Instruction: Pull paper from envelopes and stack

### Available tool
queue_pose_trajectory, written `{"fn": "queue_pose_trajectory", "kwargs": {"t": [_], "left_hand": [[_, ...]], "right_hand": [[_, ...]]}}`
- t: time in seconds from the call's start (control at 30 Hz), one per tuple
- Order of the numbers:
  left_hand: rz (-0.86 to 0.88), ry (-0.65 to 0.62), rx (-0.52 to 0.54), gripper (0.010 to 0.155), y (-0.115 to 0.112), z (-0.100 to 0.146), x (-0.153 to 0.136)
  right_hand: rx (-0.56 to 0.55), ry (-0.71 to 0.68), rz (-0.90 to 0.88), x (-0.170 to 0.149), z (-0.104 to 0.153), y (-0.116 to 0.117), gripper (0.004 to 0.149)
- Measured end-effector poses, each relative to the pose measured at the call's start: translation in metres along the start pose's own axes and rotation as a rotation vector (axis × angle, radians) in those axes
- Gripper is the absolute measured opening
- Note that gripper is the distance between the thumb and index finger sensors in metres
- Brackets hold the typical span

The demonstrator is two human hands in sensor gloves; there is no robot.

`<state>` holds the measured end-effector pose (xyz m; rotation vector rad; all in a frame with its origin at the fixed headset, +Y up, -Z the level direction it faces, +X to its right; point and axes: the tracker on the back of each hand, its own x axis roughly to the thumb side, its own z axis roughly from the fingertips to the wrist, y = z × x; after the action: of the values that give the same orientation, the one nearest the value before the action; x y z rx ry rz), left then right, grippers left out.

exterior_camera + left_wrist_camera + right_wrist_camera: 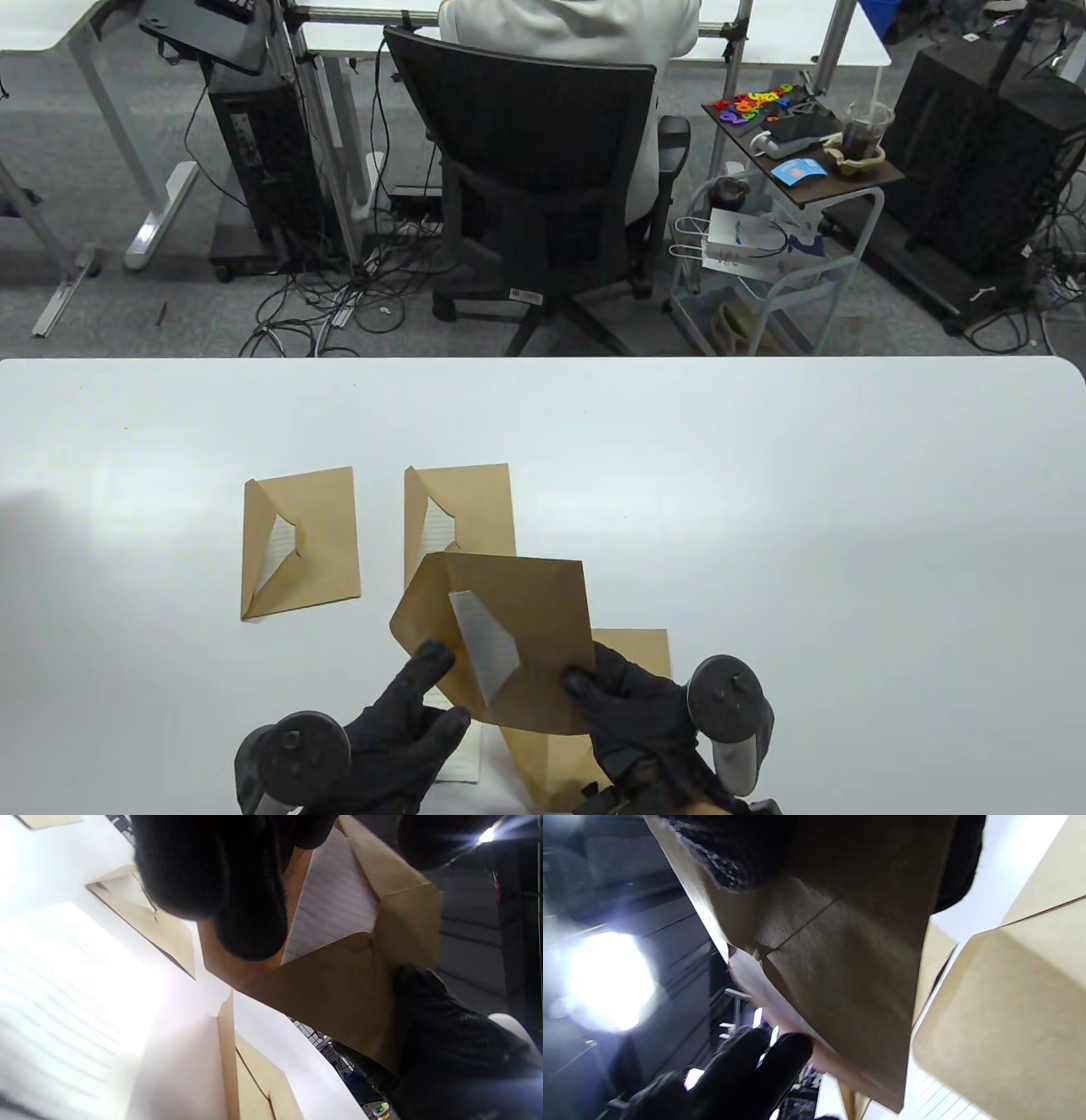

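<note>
both black-gloved hands hold one brown paper envelope (526, 628) above the white table (764, 509), its flap open on a lined white sheet (485, 645). the right hand (632, 709) pinches its right edge; the left hand (407, 722) has fingers at the flap. two more brown envelopes (301, 543) lie beyond.

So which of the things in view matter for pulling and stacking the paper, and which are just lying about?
Part of the job:
- held envelope, gripped by left hand and right hand
- lined paper showing in its opening
- two envelopes lying flat: left envelope, middle envelope
- envelope under the hands
- loose sheet

Lying about:
- office chair
- side cart
</note>
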<state>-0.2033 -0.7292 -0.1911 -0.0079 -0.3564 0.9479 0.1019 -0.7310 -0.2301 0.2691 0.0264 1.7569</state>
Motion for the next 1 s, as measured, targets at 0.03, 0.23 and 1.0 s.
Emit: {"fn": "queue_pose_trajectory", "kwargs": {"t": [0.03, 0.23, 1.0], "left_hand": [[0.025, 0.009, 0.007, 0.084, 0.001, 0.000, -0.001], [0.243, 0.051, -0.006, 0.083, 0.004, -0.001, -0.009], [-0.057, -0.145, 0.220, 0.045, 0.045, 0.008, 0.007]], "right_hand": [[0.009, -0.013, -0.010, 0.002, 0.001, 0.002, 0.042], [0.075, -0.102, -0.028, 0.008, 0.004, 0.010, 0.041], [-0.111, -0.163, 0.501, 0.034, 0.012, -0.001, 0.042]]}}
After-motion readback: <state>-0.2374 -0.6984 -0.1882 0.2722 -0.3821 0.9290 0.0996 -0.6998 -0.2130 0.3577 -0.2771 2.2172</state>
